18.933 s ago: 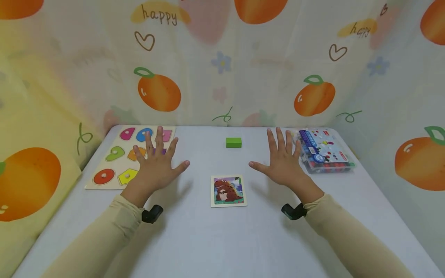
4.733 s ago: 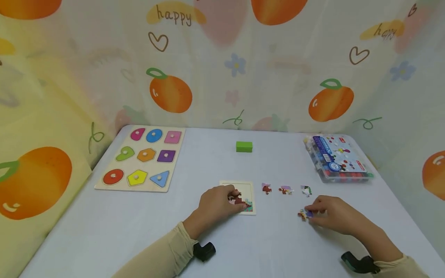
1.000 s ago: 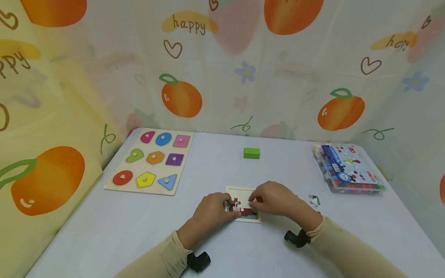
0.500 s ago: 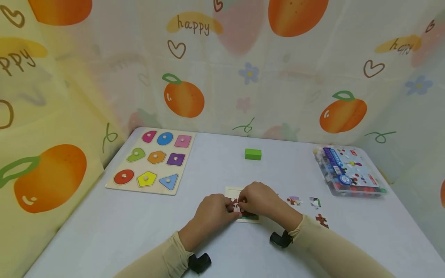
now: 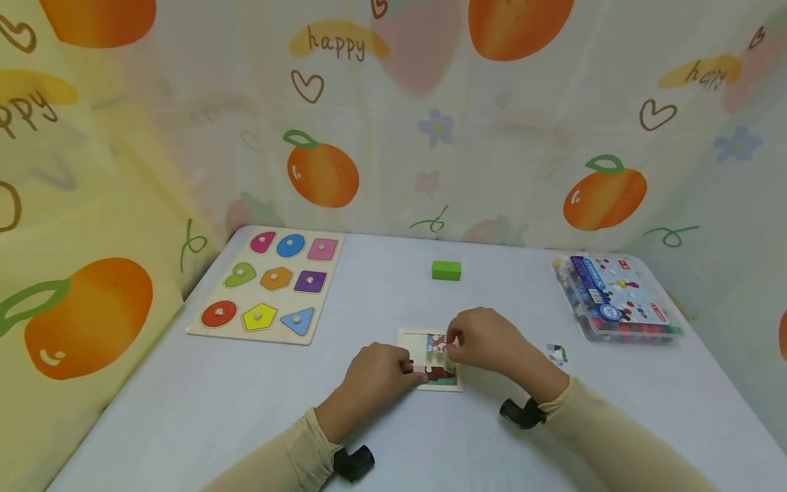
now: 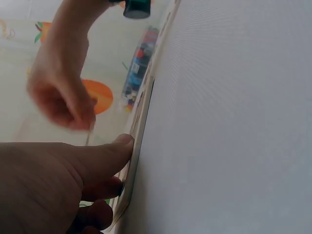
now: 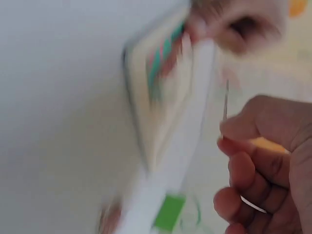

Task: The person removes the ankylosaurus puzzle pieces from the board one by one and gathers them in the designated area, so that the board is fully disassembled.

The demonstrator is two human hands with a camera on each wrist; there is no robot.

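Note:
A small square jigsaw puzzle board (image 5: 413,337) with a pale wooden rim lies on the table. Brown and green picture pieces (image 5: 441,376) fill its near part; its upper part shows bare wood. My left hand (image 5: 376,374) grips the board's left side, thumb on the near rim in the left wrist view. Above the board's upper right, my right hand (image 5: 494,345) pinches a puzzle piece (image 5: 436,343) between thumb and index finger. In the right wrist view that piece shows edge-on as a thin line, raised off the blurred board.
One loose puzzle piece (image 5: 557,354) lies right of the board; the right forearm covers the area beside it. A green block (image 5: 446,270) stands behind. A knobbed shape board (image 5: 264,287) lies at back left, a clear plastic box (image 5: 617,299) at back right.
Half a second ago my right fingers were down at the board's middle; they have risen and moved right, with a piece visible in them. My left hand keeps its place at the board.

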